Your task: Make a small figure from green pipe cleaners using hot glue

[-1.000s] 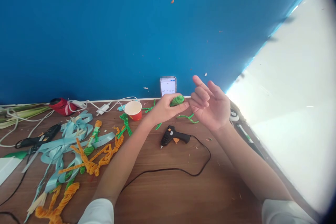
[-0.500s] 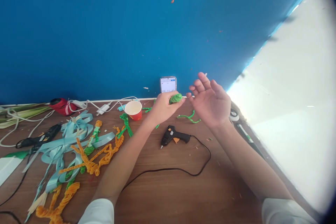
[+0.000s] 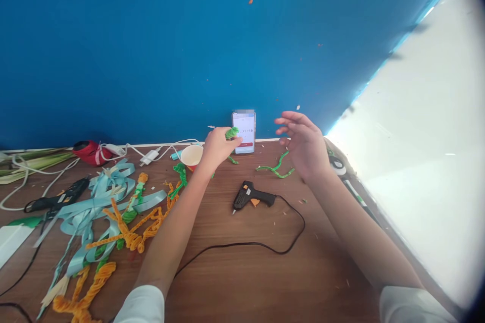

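Left hand (image 3: 217,149) has its grip pinched on 1 green pipe-cleaner coil (image 3: 232,133), over table's (image 3: 242,282) far edge, visible part roughly sideways. Right hand (image 3: 306,150): fingers loose, nothing visibly held, well apart, right of coil.

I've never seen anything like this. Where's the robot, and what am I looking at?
There's no robot here, only a person's two bare hands. Every picture comes from one camera worn on the head, looking forward and down.

The left hand holds a small green pipe-cleaner piece. The right hand is raised, open and holding nothing that shows.

On the wooden table between the arms lies a black hot glue gun. To the left are light-blue ribbon, orange pipe-cleaner shapes and a paper cup, partly hidden by the left hand and arm. A smartphone showing a timer stands near the blue wall.
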`<state>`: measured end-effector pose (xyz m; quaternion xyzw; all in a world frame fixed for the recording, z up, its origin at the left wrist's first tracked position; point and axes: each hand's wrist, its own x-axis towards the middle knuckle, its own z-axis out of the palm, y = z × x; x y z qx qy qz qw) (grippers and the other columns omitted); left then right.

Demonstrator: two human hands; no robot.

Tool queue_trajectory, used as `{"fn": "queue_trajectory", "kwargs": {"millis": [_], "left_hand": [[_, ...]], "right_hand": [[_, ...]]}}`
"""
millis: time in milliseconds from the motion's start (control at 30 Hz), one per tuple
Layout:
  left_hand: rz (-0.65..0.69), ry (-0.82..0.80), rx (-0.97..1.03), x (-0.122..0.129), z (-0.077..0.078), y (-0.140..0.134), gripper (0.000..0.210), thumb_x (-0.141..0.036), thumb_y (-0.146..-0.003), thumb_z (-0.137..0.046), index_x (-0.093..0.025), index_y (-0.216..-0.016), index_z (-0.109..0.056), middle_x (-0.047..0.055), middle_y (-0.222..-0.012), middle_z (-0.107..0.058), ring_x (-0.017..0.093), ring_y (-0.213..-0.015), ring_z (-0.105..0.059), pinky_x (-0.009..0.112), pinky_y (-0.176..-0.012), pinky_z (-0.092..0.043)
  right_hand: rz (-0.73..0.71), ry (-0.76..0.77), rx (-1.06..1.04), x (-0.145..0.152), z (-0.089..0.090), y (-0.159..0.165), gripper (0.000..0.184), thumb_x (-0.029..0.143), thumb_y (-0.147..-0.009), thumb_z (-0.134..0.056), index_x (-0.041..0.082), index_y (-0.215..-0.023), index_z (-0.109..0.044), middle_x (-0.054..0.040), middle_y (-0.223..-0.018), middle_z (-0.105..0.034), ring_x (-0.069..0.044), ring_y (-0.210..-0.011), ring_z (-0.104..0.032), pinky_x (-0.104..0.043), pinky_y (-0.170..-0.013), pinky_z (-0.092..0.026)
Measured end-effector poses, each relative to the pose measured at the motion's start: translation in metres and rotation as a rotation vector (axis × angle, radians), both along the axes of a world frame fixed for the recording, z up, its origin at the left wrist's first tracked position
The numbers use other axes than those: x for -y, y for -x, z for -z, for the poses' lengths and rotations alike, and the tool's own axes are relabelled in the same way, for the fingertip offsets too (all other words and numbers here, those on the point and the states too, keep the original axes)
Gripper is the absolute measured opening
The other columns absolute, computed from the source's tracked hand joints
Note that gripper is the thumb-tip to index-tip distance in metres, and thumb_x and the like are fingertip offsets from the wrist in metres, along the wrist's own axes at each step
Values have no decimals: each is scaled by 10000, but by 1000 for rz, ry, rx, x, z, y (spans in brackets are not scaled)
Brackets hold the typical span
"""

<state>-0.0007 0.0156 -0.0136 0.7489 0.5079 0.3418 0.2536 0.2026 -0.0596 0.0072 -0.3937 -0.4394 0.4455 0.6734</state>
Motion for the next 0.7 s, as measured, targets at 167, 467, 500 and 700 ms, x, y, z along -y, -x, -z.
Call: {"fn": "queue_trajectory", "kwargs": {"millis": [167, 467, 500, 700], "left_hand": [[322, 269, 277, 10, -8, -4, 461, -319, -698, -735, -185, -1119, -603, 97, -1178, -637, 199, -967, -626, 316, -822, -495], [487, 356, 375, 36, -17, -13, 712, -212, -696, -738, -283, -1343, -448, 49, -1048, -592, 162, -917, -602, 306, -818, -498], [488, 352, 355, 37, -16, -14, 714, -188, -704, -715, -289, -1353, -437, 25, -947, -584, 151, -863, -592, 296, -788, -493], [492, 345, 334, 43, -22, -15, 685, -115, -715, -581, -301, -1352, -415, -7, -839, -522, 121, -777, -536, 250, -717, -459]], "right_hand": [[17, 33, 246, 0, 1, 4, 230, 246, -778, -611, 228, -999, -671, -40, -1044, -673, -145, -777, -577, -257, -578, -423], [-324, 19, 438, 6, 2, 17, 245, 412, -823, -665, 199, -945, -664, -34, -869, -683, -157, -744, -587, -291, -660, -448], [-342, 12, 443, 6, 4, 17, 239, 413, -825, -667, 197, -924, -655, -37, -867, -688, -162, -756, -597, -297, -674, -455], [-242, -36, 493, 4, 4, 14, 241, 417, -854, -646, 186, -808, -598, -5, -756, -630, -123, -668, -541, -267, -627, -411]]}}
